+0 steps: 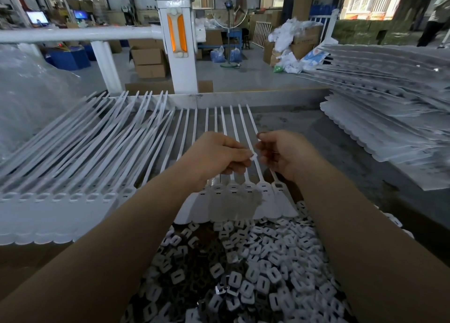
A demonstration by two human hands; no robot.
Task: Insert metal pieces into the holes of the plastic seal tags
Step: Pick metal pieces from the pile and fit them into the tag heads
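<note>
Head view: left hand (216,156) pinches small white piece (253,156) at fingertips, just above row of seal tags (243,196). Right hand (285,152) curled close beside it, grip unclear tbh. Pile of metal pieces (255,261) sits just below tags, between forearms.

We see only our own two forearms and hands: the left hand (216,153) and the right hand (285,152) are bare, without gloves, rings or a watch. Both forearms are uncovered all the way to the frame's lower edge, with no sleeve in sight.
</note>
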